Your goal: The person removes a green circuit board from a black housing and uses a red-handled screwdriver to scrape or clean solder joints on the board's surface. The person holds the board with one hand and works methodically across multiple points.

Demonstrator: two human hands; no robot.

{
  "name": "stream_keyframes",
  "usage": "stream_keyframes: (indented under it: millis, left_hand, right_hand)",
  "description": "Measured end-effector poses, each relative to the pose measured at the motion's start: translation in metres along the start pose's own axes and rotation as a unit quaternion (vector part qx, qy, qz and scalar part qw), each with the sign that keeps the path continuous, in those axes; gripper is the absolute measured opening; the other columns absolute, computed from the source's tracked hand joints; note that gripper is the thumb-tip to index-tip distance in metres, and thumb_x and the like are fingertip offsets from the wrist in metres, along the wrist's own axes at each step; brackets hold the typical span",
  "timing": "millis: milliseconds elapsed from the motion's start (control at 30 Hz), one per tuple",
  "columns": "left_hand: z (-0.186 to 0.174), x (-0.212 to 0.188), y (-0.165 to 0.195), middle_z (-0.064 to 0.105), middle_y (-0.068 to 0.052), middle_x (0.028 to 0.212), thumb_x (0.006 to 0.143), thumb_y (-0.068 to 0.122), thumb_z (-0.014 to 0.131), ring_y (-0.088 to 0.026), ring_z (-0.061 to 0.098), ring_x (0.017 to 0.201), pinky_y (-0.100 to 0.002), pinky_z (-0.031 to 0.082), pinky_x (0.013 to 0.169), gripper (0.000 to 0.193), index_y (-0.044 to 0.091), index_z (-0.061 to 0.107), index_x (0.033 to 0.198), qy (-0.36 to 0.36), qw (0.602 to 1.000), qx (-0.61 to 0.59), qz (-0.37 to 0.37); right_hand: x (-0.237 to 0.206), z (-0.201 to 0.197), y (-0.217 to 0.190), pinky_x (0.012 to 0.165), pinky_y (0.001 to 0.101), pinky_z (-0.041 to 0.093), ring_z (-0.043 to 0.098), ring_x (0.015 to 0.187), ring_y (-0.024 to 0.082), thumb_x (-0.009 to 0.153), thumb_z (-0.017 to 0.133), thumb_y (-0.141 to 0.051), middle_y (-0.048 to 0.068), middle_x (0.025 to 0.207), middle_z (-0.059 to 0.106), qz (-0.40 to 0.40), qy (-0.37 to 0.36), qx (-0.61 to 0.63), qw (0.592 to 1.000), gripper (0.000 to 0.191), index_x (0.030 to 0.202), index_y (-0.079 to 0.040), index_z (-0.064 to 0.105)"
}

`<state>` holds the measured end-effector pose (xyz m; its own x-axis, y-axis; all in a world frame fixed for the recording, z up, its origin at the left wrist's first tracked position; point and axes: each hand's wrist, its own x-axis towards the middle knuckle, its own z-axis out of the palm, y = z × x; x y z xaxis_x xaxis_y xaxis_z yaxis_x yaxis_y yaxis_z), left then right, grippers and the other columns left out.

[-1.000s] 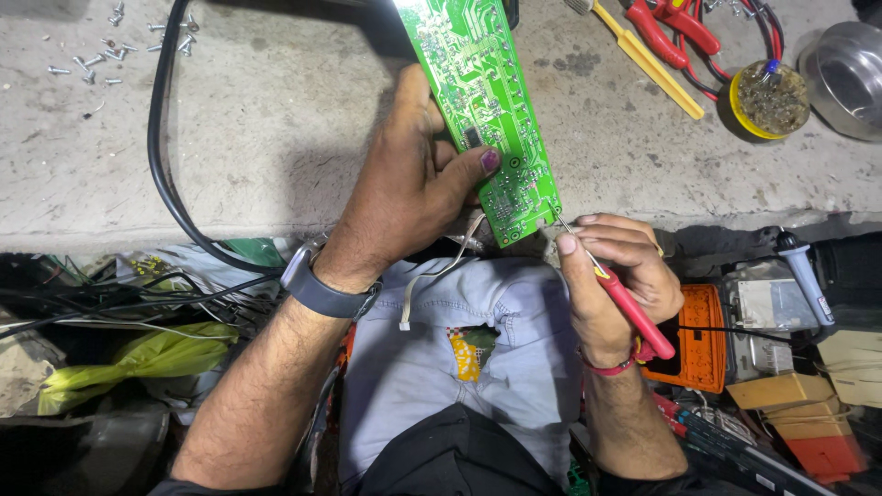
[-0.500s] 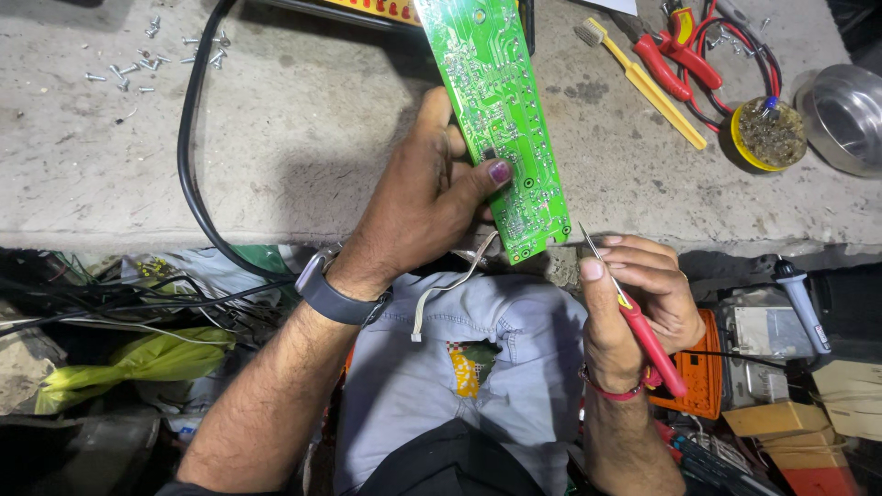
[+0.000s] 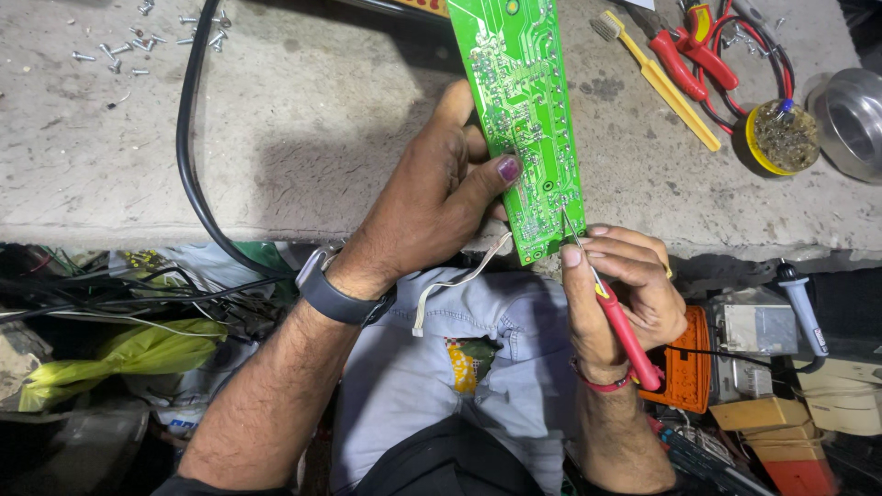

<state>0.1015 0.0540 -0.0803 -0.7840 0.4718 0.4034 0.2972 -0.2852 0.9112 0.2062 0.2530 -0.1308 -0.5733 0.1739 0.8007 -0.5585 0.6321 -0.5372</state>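
Grey concrete worktop (image 3: pixel 322 138); left hand (image 3: pixel 441 197) pinching stiff, light, fragile green circuit board (image 3: pixel 524 101) by edge; right hand (image 3: pixel 625 285) gripping red-handled soldering iron (image 3: pixel 625 335).

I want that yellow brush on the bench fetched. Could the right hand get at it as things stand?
Probably not right away: the right hand grips a red-handled tool against the green circuit board. The yellow brush itself lies uncovered beyond.
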Motion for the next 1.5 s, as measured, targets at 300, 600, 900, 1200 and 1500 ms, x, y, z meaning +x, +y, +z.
stream_keyframes:
  millis: [300, 600, 900, 1200, 1500]
  left_hand:
    - [-0.003, 0.003, -0.007, 0.072, -0.01, 0.116, 0.107, 0.002, 0.058, -0.01, 0.071, 0.097, -0.025, 0.062, 0.074, 0.046, 0.001, 0.035, 0.147, 0.001, 0.999, -0.054, 0.003]
    - [-0.004, 0.005, -0.014, 0.072, -0.008, 0.108, 0.112, 0.023, 0.055, -0.008, 0.071, 0.087, -0.024, 0.062, 0.067, 0.033, 0.0, 0.047, 0.135, 0.034, 0.998, -0.057, -0.007]
    - [-0.008, 0.004, -0.016, 0.073, -0.006, 0.109, 0.112, 0.027, 0.053, -0.006, 0.07, 0.086, -0.022, 0.061, 0.066, 0.036, 0.001, 0.051, 0.136, 0.035, 0.999, -0.034, 0.007]
    - [-0.009, 0.005, -0.016, 0.074, -0.007, 0.105, 0.112, 0.024, 0.052, -0.007, 0.073, 0.086, -0.023, 0.065, 0.068, 0.032, 0.0, 0.052, 0.134, 0.025, 0.999, -0.038, 0.003]
    - [-0.009, 0.005, -0.018, 0.073, -0.005, 0.104, 0.112, 0.025, 0.053, -0.006, 0.072, 0.088, -0.024, 0.065, 0.07, 0.033, 0.001, 0.052, 0.133, 0.023, 0.998, -0.066, 0.009]
  right_hand:
    - [0.0, 0.0, -0.004, 0.099, 0.0324, 0.058, 0.072, 0.104, 0.022, 0.098, 0.082, 0.004, 0.012, 0.099, 0.075, 0.009, -0.002, 0.032, 0.999, 0.019, 0.1, -0.003, 0.064]
    - [0.011, 0.012, -0.016, 0.095, 0.0338, 0.059, 0.072, 0.099, 0.023, 0.092, 0.083, 0.002, 0.012, 0.099, 0.075, -0.036, -0.042, -0.007, 0.998, 0.02, 0.096, -0.002, 0.064]
    - [0.019, 0.018, -0.025, 0.096, 0.0323, 0.057, 0.07, 0.101, 0.022, 0.093, 0.084, 0.003, 0.011, 0.099, 0.075, -0.054, -0.045, -0.013, 0.997, 0.02, 0.096, -0.003, 0.065]
    - [0.021, 0.029, -0.024, 0.096, 0.0316, 0.056, 0.07, 0.099, 0.021, 0.094, 0.085, 0.002, 0.01, 0.099, 0.076, -0.044, -0.04, -0.032, 0.998, 0.02, 0.096, -0.003, 0.066]
    - [0.025, 0.027, -0.028, 0.097, 0.0314, 0.056, 0.071, 0.099, 0.02, 0.095, 0.084, 0.003, 0.009, 0.096, 0.076, -0.039, -0.057, -0.021, 0.997, 0.02, 0.097, -0.003, 0.066]
